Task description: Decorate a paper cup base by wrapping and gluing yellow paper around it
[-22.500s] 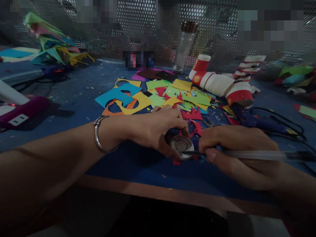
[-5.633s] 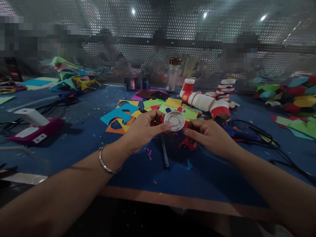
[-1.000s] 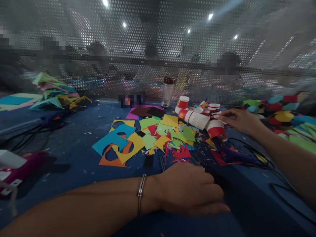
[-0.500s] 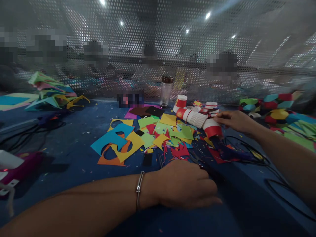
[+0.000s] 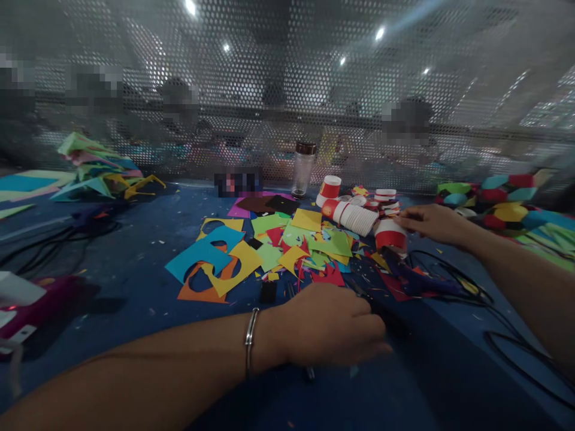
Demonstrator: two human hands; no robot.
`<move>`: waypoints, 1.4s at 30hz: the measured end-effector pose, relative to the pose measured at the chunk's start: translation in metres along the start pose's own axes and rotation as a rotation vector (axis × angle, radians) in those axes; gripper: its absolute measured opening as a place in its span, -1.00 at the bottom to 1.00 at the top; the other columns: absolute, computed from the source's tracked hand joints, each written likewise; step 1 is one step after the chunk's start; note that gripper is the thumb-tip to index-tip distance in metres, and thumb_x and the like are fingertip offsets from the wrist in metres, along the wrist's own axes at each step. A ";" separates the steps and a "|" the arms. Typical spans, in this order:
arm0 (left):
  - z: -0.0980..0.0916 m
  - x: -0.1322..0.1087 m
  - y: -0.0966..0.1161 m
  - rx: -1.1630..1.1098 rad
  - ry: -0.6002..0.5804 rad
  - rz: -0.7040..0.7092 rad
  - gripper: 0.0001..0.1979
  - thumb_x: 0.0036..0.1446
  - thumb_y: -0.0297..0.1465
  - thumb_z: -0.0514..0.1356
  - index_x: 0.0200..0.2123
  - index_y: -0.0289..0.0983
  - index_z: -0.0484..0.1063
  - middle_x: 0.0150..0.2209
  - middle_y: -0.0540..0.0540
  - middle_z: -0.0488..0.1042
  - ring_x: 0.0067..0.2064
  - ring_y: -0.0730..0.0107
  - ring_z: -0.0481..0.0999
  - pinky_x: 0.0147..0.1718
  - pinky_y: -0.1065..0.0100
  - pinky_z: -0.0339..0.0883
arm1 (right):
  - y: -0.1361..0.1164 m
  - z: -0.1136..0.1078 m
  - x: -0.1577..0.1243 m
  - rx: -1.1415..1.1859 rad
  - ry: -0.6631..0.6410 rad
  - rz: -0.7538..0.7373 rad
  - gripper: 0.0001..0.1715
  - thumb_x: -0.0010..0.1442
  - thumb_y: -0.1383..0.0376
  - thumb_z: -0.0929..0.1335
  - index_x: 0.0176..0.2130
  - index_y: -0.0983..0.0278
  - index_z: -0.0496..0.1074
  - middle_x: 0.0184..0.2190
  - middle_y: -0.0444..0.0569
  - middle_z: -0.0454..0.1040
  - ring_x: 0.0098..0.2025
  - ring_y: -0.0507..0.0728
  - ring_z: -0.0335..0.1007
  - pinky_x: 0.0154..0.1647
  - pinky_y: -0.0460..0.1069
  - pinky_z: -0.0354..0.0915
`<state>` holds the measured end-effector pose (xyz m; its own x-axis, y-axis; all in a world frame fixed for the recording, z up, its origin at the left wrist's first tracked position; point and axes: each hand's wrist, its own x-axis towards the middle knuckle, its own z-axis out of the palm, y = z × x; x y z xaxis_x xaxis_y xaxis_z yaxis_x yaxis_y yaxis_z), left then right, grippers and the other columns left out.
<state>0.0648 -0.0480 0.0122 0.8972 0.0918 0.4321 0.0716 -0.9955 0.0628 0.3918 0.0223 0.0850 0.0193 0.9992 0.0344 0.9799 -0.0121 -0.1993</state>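
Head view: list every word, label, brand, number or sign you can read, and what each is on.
No text can be read.
Stacked paper cups: yellow emblem on the red end, too small to read.
Red-and-white paper cup by the right hand: no legible lettering.
Purple power strip: no legible marking.
Dark pixelated patch: masked, unreadable.

Premises present as a paper-craft workshop, apparently shared. The blue worktable (image 5: 144, 257) carries coloured paper sheets (image 5: 195, 254) with round cut-outs and a scatter of small trimmings. Nested paper cups (image 5: 357, 216), a corded blue tool (image 5: 420, 281) resembling a glue gun, and a purple power strip (image 5: 49, 299) are noted on the surface. A perforated metal panel (image 5: 305, 72) bounds the far side; blurred figures (image 5: 177, 99) and bright lights (image 5: 380, 33) appear in its area.
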 end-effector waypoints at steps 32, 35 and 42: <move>0.008 0.113 -0.137 0.093 -0.177 -0.665 -0.14 0.10 -0.25 0.41 0.41 -0.08 0.15 0.37 -0.30 0.21 0.36 -0.26 0.20 0.23 -0.17 0.29 | 0.021 0.028 -0.018 0.020 0.246 0.006 -0.57 0.22 -0.08 0.26 -0.42 0.15 0.45 -0.60 -0.10 0.41 -0.53 0.16 0.36 -0.39 0.05 0.22; 0.013 0.118 -0.140 0.087 -0.165 -0.663 -0.17 0.09 -0.28 0.40 0.39 -0.15 0.17 0.28 -0.30 0.31 0.34 -0.15 0.26 0.30 -0.09 0.19 | 0.020 0.028 -0.021 0.032 0.261 -0.016 -0.57 0.24 -0.09 0.26 -0.40 0.14 0.46 -0.58 -0.10 0.43 -0.51 0.16 0.34 -0.40 0.04 0.21; 0.015 0.124 -0.136 0.102 -0.148 -0.761 -0.13 0.05 -0.24 0.43 0.39 -0.11 0.18 0.32 -0.39 0.21 0.33 -0.39 0.20 0.18 -0.28 0.26 | 0.020 0.031 -0.021 0.048 0.269 -0.034 -0.56 0.24 -0.10 0.26 -0.39 0.14 0.46 -0.58 -0.10 0.45 -0.53 0.14 0.33 -0.40 0.03 0.22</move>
<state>0.1726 0.0986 0.0432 0.6336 0.7527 0.1788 0.7234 -0.6584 0.2079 0.4050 0.0020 0.0503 0.0451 0.9531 0.2994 0.9705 0.0294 -0.2395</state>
